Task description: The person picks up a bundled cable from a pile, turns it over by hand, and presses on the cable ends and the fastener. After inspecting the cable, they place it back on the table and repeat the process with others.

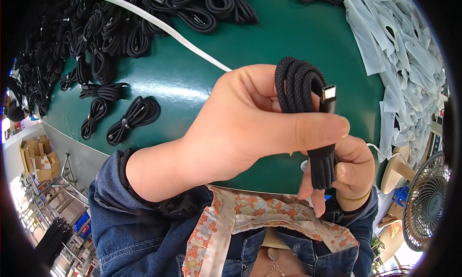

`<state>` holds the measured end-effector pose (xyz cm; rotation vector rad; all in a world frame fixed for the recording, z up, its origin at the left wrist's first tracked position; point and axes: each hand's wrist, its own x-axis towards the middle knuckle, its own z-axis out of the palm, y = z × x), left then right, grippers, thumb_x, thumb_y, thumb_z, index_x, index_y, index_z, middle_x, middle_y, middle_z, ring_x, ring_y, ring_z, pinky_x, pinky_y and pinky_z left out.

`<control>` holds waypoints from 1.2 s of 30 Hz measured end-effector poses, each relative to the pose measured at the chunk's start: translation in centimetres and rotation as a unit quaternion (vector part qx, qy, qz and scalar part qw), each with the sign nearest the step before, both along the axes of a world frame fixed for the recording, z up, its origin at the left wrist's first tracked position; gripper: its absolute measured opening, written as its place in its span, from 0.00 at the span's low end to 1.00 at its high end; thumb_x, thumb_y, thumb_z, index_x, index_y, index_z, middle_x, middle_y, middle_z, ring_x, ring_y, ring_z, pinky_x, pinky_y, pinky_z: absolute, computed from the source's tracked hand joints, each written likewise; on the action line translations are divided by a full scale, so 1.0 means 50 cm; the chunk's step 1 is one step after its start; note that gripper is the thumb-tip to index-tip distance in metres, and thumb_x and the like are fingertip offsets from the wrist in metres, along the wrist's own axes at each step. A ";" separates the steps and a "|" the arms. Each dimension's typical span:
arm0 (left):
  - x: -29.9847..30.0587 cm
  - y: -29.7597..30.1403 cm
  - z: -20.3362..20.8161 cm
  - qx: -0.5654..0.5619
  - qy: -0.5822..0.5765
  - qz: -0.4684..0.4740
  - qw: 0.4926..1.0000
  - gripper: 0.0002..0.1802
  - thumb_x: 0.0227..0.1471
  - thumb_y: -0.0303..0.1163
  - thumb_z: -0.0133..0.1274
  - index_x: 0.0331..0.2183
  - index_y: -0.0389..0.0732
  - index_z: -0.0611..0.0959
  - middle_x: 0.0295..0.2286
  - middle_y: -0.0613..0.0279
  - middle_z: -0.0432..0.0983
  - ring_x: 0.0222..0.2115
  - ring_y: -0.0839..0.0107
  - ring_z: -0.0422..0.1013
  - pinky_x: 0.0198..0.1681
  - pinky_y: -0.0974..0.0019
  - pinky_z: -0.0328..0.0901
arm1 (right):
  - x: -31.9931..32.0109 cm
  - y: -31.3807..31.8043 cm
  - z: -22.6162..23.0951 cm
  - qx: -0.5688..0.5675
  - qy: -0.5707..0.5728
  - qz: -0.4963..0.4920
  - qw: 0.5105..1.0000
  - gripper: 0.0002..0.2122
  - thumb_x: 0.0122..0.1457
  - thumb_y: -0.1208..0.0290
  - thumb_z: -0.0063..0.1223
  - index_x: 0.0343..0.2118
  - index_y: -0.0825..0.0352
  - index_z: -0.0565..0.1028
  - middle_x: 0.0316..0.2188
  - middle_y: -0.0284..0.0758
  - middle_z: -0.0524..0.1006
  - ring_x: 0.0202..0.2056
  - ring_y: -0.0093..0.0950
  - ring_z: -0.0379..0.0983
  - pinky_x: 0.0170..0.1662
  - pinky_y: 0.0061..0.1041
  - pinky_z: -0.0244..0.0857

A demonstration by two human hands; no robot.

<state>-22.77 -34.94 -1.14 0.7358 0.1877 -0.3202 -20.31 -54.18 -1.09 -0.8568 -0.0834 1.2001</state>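
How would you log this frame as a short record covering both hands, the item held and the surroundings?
Left hand: grips a black cable bundle
Right hand: fingers at the bundle's lower end
Held item: folded, braided; metal-tipped connector showing near its top
Surface: green table
Upper left: heap of similar bundles
Right side: pile of pale plastic sleeves
Lower right: fan
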 end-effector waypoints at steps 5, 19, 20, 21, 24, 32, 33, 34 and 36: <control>0.006 0.003 -0.014 0.002 0.001 -0.025 1.000 0.06 0.39 0.27 0.53 0.23 0.38 0.73 0.16 0.69 0.67 0.11 0.84 0.55 0.16 0.81 0.50 | -0.004 0.005 -0.004 0.006 -0.006 -0.021 1.000 0.23 0.50 0.69 0.43 0.41 0.87 0.54 0.20 0.60 0.68 0.11 0.38 0.68 0.12 0.24 0.64; -0.001 -0.005 -0.025 -0.024 -0.028 0.005 0.999 0.06 0.38 0.22 0.53 0.25 0.38 0.74 0.20 0.68 0.70 0.17 0.84 0.63 0.22 0.81 0.58 | -0.006 0.005 -0.005 -0.009 -0.034 -0.001 0.999 0.21 0.52 0.69 0.41 0.42 0.83 0.56 0.28 0.48 0.70 0.20 0.30 0.69 0.21 0.21 0.64; -0.003 -0.004 -0.023 -0.024 -0.028 0.005 0.999 0.06 0.38 0.22 0.53 0.25 0.38 0.74 0.20 0.68 0.70 0.17 0.84 0.63 0.22 0.81 0.58 | -0.005 0.006 -0.007 -0.012 -0.023 0.009 1.000 0.20 0.52 0.69 0.40 0.41 0.83 0.57 0.28 0.48 0.70 0.20 0.30 0.69 0.21 0.20 0.64; -0.005 -0.001 -0.019 0.004 -0.034 0.004 0.999 0.07 0.37 0.21 0.53 0.25 0.38 0.74 0.20 0.68 0.70 0.19 0.83 0.64 0.24 0.80 0.59 | -0.003 0.006 -0.010 -0.015 -0.013 0.019 1.000 0.19 0.53 0.69 0.40 0.41 0.82 0.57 0.27 0.47 0.70 0.19 0.29 0.69 0.22 0.20 0.64; -0.007 0.003 -0.014 0.058 -0.046 0.001 0.997 0.09 0.35 0.19 0.55 0.25 0.37 0.74 0.21 0.67 0.71 0.22 0.81 0.67 0.26 0.78 0.61 | 0.002 0.006 -0.007 -0.024 0.006 0.041 0.999 0.19 0.53 0.69 0.39 0.40 0.82 0.58 0.27 0.46 0.69 0.18 0.28 0.68 0.21 0.19 0.63; -0.003 0.004 -0.009 0.117 0.023 -0.014 0.993 0.09 0.35 0.21 0.56 0.24 0.37 0.74 0.21 0.66 0.71 0.23 0.81 0.67 0.25 0.79 0.62 | 0.004 0.010 -0.011 0.002 0.012 0.048 0.999 0.17 0.54 0.68 0.37 0.37 0.81 0.59 0.23 0.48 0.69 0.14 0.27 0.65 0.18 0.20 0.62; -0.002 0.003 -0.009 0.124 0.022 -0.008 0.992 0.09 0.35 0.21 0.56 0.24 0.37 0.74 0.21 0.66 0.71 0.23 0.81 0.67 0.25 0.79 0.62 | 0.003 0.014 -0.010 -0.002 -0.002 0.037 0.999 0.16 0.54 0.69 0.36 0.35 0.82 0.60 0.21 0.52 0.68 0.12 0.28 0.64 0.17 0.22 0.63; -0.002 0.002 -0.010 0.130 0.021 -0.002 0.991 0.10 0.34 0.21 0.56 0.25 0.37 0.74 0.21 0.66 0.71 0.23 0.81 0.67 0.25 0.79 0.63 | 0.003 0.015 -0.010 -0.006 -0.016 0.026 1.000 0.15 0.54 0.69 0.36 0.33 0.82 0.60 0.20 0.56 0.67 0.09 0.29 0.63 0.16 0.24 0.64; -0.005 0.000 -0.009 0.138 0.019 0.004 0.990 0.10 0.34 0.21 0.57 0.25 0.37 0.74 0.21 0.65 0.71 0.24 0.80 0.68 0.26 0.79 0.63 | 0.001 0.013 -0.017 -0.011 -0.017 0.026 0.999 0.16 0.54 0.69 0.36 0.36 0.81 0.59 0.22 0.52 0.68 0.12 0.28 0.64 0.18 0.22 0.63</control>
